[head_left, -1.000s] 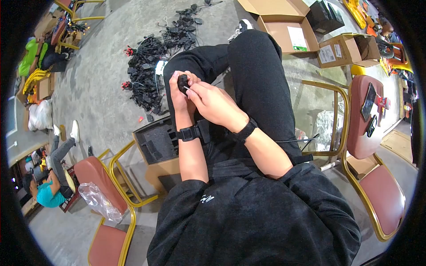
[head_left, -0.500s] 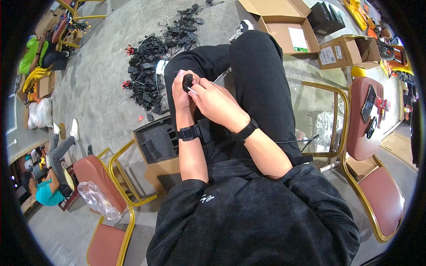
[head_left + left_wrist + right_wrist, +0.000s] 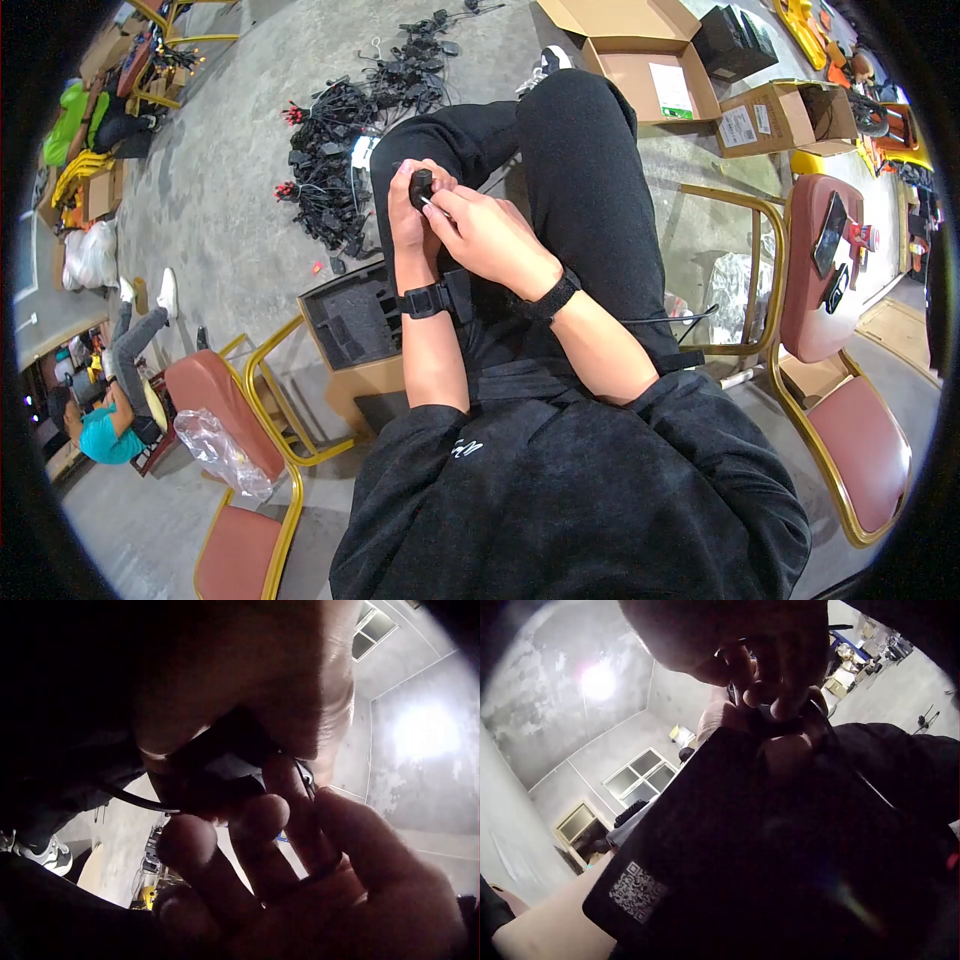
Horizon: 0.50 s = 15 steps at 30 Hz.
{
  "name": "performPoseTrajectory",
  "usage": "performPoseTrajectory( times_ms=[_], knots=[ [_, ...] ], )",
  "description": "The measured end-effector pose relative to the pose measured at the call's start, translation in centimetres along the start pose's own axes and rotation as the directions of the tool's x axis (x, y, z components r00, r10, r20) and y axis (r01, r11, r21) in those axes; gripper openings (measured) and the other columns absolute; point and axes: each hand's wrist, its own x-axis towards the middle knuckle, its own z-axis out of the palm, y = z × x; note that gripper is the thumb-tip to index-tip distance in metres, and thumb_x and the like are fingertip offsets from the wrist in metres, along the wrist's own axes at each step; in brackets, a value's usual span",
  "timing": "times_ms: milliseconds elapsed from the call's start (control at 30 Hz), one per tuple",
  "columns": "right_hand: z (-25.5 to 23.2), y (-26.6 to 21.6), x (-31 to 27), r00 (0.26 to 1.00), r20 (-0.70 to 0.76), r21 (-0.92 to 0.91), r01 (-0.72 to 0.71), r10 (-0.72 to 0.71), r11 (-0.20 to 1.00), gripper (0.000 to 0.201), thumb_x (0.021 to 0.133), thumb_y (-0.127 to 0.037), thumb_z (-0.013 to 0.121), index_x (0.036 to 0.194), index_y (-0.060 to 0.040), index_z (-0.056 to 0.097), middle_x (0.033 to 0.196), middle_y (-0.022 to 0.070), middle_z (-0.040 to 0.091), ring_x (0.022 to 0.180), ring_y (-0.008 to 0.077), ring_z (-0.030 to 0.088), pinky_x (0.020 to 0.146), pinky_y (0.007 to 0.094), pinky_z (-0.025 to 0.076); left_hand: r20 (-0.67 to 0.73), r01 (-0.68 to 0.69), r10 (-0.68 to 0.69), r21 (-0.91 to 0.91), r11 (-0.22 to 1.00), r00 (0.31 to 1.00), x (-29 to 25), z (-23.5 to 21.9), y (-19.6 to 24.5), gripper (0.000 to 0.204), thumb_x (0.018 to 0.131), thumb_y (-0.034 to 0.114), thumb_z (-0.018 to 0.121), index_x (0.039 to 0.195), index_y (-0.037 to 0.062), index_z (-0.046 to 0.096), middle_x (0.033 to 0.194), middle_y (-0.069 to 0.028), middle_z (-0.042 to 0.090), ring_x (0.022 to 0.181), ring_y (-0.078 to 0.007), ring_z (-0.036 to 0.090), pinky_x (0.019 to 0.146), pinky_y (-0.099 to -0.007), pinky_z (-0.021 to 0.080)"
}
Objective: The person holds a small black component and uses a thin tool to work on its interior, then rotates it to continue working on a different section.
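In the head view both hands meet above the left thigh. The left hand (image 3: 405,215) grips a small dark piece (image 3: 421,188), which stands up between its thumb and fingers. From the right, the right hand (image 3: 490,235) pinches a thin pale strip (image 3: 426,201) with thumb and forefinger, its tip right at the dark piece. Seen from the left wrist, the left fingers (image 3: 262,825) are curled, and a thin black cord (image 3: 135,798) ends close to them. Much of the dark piece is hidden by the hands; I cannot tell its kind.
A heap of black cables and plugs (image 3: 328,165) lies on the floor ahead to the left. Beside the left forearm is a foam-lined box (image 3: 350,318). Chairs stand left (image 3: 225,400) and right (image 3: 822,330). Cardboard boxes (image 3: 650,80) are ahead right.
The dark piece and the hands have shifted slightly right since one second ago. A thin length sticking out past the right knuckles half a second ago no longer shows.
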Motion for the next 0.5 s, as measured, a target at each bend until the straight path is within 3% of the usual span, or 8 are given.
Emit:
performPoseTrajectory(
  times_ms=[233,333,500],
  knots=[
    [-0.06,0.25,-0.04,0.994,0.007,-0.162,0.109,-0.109,0.981,0.019,0.090,-0.022,0.053,0.083,-0.0039,0.057,0.077,0.0171,0.063,0.067,0.0336,0.064,0.058,0.0419,0.053,0.025,0.011,-0.011,0.002,1.000,1.000,0.01,-0.07,0.15,0.037,0.095,0.033,0.043,0.071,0.0047,0.046,0.064,-0.0048,0.042,0.064,-0.0161,0.040,0.063,-0.0315,0.037],
    [-0.14,0.14,-0.08,0.998,0.031,-0.177,0.059,-0.054,0.983,0.018,0.089,-0.020,0.055,0.084,-0.0029,0.058,0.080,0.0154,0.062,0.069,0.0337,0.063,0.061,0.0421,0.051,-0.002,0.008,-0.008,0.060,0.998,1.000,0.02,-0.07,0.02,0.038,0.095,0.033,0.042,0.070,0.0046,0.046,0.064,-0.0054,0.042,0.064,-0.0165,0.040,0.063,-0.0320,0.038],
    [-0.08,0.26,-0.09,0.996,0.009,-0.193,0.087,-0.087,0.977,0.017,0.089,-0.019,0.055,0.084,-0.0031,0.058,0.079,0.0147,0.062,0.069,0.0334,0.063,0.060,0.0419,0.051,0.012,0.020,-0.021,0.063,0.998,1.000,0.18,-0.39,-0.05,0.038,0.095,0.032,0.042,0.070,0.0043,0.046,0.064,-0.0062,0.044,0.064,-0.0171,0.042,0.064,-0.0328,0.039]
  ],
)
